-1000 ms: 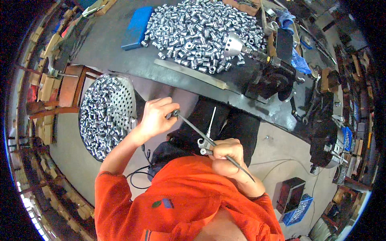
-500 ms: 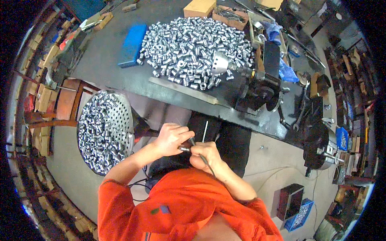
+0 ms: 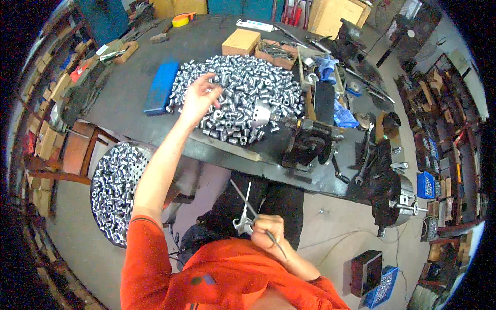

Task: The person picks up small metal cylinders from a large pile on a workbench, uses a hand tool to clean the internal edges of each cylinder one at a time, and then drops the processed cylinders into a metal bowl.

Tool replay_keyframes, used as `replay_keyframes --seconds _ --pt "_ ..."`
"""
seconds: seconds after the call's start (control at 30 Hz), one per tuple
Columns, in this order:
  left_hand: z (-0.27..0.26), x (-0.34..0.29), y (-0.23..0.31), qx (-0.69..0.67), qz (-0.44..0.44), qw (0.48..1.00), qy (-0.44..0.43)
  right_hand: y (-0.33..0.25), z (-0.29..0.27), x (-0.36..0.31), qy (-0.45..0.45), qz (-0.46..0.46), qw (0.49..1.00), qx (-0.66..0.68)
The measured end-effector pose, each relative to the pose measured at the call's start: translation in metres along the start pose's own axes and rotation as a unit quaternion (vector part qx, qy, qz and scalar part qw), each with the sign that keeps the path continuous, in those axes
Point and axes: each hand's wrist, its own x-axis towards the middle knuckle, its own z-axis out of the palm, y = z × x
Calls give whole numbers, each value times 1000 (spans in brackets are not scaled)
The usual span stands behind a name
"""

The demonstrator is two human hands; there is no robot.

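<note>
The left hand (image 3: 199, 99), fingers parted, is over the piled metal fittings (image 3: 258, 82) on the bench (image 3: 120, 101) — a careless brush could scatter them — while the right hand (image 3: 267, 231) grips a dark rod (image 3: 241, 196)

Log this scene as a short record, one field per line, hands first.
Left hand: over the heap of small metal parts, fingers parted; contact unclear
Right hand: closed around a thin dark rod; grey tool with slim nozzle at its fingers
Bench: blue block left of the heap, tan box beyond it
Lower left: round perforated tray bearing more metal parts
</note>
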Motion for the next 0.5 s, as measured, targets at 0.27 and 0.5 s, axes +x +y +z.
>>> replay_keyframes --seconds 0.27,0.5 --pt "-67 -59 -7 166 -45 985 26 -6 4 2 44 38 998 -12" --pt "-241 -196 -68 258 -118 958 24 1 13 2 -27 71 995 71"
